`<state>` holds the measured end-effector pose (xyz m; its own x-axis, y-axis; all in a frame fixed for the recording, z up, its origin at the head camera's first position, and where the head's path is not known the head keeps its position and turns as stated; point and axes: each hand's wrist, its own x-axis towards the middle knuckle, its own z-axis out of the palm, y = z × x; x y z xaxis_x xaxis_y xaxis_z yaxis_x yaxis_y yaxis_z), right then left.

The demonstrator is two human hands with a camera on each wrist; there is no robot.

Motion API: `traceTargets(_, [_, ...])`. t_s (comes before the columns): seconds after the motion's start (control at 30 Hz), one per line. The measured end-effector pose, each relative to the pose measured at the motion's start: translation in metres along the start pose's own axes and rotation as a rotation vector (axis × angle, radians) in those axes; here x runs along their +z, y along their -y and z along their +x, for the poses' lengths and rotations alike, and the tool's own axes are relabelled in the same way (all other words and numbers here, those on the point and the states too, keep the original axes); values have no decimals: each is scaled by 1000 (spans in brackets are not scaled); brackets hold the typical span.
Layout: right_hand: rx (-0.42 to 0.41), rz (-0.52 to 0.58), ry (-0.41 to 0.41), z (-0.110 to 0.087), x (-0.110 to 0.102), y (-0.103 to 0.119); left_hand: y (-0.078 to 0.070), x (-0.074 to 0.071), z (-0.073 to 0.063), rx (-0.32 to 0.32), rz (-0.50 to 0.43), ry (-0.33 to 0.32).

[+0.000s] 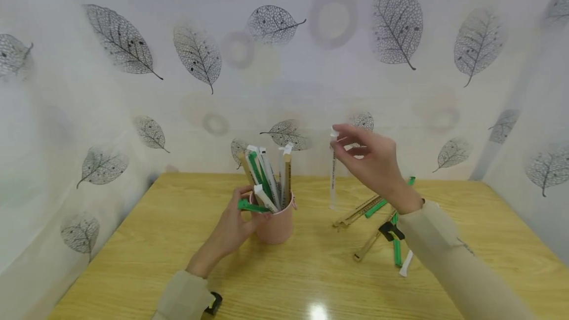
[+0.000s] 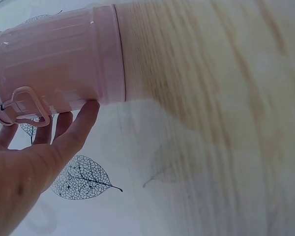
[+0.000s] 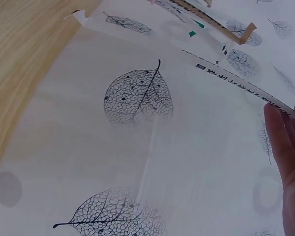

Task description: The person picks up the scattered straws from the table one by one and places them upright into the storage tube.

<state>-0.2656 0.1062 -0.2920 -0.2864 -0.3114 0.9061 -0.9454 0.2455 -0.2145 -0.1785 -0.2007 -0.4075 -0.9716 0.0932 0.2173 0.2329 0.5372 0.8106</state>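
A small pink metal pail [image 1: 275,228] with a side handle stands upright on the table, holding several slim paper packets in white, green and brown. My left hand [image 1: 231,231] grips the pail's left side, fingers behind and thumb in front; a folded green packet [image 1: 252,206] sticks out over the rim beside that thumb. In the left wrist view the fingers lie along the pail wall [image 2: 59,59]. To the right of the pail, my right hand [image 1: 373,159] pinches a long white printed packet [image 1: 333,177] near its top. It hangs upright; the right wrist view shows its print [image 3: 231,81].
Several loose brown, green and white packets [image 1: 366,248] lie on the wooden table [image 1: 311,270] beneath and beside my right forearm. A pale cloth [image 1: 284,83] with leaf prints rises behind the table and along both sides.
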Motion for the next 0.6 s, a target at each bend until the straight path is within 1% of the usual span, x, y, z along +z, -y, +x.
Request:
traceTargets(0.2, [-30,77,-27,20,12,10,-1,0,0,-3,3,2])
traceTargets(0.33, [-30,167,-71,30,21,19,0,-1,0,-2,5,1])
traceTargets(0.5, [-5,284,-157,37,33,26,-1,-1,0,-3,5,2])
traceTargets(0.6, [14,323,-178,37,41,27,-1,0,0,-6,4,3])
